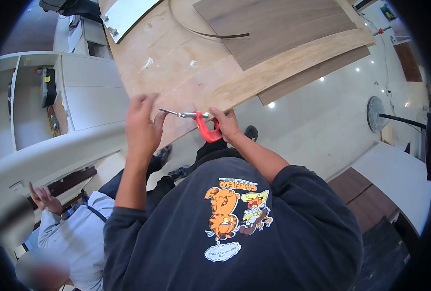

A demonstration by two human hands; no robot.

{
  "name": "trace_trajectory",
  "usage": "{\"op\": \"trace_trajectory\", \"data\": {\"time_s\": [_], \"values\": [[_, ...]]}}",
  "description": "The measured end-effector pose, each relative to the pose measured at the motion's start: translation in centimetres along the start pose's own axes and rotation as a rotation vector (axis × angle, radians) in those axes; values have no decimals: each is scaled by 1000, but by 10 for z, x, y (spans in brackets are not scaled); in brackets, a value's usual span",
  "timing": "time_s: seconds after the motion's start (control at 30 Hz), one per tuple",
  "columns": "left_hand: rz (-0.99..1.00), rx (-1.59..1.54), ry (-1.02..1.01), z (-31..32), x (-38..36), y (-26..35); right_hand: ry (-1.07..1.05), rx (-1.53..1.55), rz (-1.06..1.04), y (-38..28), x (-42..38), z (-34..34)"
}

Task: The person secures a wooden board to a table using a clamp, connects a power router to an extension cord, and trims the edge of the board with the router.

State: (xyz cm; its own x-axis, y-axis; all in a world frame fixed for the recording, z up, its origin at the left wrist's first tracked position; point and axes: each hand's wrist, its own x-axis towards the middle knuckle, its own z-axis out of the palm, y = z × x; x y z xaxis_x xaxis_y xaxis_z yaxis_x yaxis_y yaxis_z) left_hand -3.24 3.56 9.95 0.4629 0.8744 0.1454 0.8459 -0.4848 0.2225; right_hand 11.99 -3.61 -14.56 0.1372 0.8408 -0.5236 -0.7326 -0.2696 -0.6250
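A red C-clamp (207,130) with a silver screw sits at the near edge of a pale wooden strip (278,72). My right hand (226,125) grips the clamp's frame from the right, with the thumb up by the board's edge. My left hand (145,121) is to the left of the screw, fingers blurred and apart from the thumb. Its thumb tip is right at the end of the thin turning bar (171,112). The strip lies on a plywood worktop (172,63), and brown wood-grain boards (278,29) are on both sides of it.
A thin dark edging strip (220,35) curves across the worktop. Another person in a light grey top (82,237) is at the lower left, one hand raised. White cabinets (92,89) stand to the left. A round-based stand (374,114) and brown panels (363,194) are on the right.
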Motion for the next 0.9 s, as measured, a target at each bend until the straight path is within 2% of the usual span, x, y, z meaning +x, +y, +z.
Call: {"op": "trace_trajectory", "data": {"time_s": [0.07,0.17,0.2,0.3,0.33,0.43,0.63,0.73,0.83,0.87,0.9], "values": [[-385,-267,15,23,-19,-17,30,28,-37,7,4,0],[-981,-1387,-1,24,-34,10,50,3,-57,5,2,0],[-970,-1350,-65,19,-27,19,43,-6,-32,8,2,-2],[-675,-930,-163,21,-9,22,21,-17,0,7,5,-3],[-577,-930,-161,24,-6,18,26,-7,-12,5,3,-1],[-357,-638,-478,8,11,11,41,-1,-47,3,1,1],[405,-28,-444,-15,35,37,23,19,-62,3,1,2],[645,53,-608,-20,32,49,33,17,-73,-2,-2,5],[608,28,-576,-1,2,41,31,10,-77,-3,-7,6],[579,70,-490,-1,-4,45,33,9,-85,-4,-5,6],[409,-72,-365,-2,-10,53,42,5,-87,-5,-6,7]]}}
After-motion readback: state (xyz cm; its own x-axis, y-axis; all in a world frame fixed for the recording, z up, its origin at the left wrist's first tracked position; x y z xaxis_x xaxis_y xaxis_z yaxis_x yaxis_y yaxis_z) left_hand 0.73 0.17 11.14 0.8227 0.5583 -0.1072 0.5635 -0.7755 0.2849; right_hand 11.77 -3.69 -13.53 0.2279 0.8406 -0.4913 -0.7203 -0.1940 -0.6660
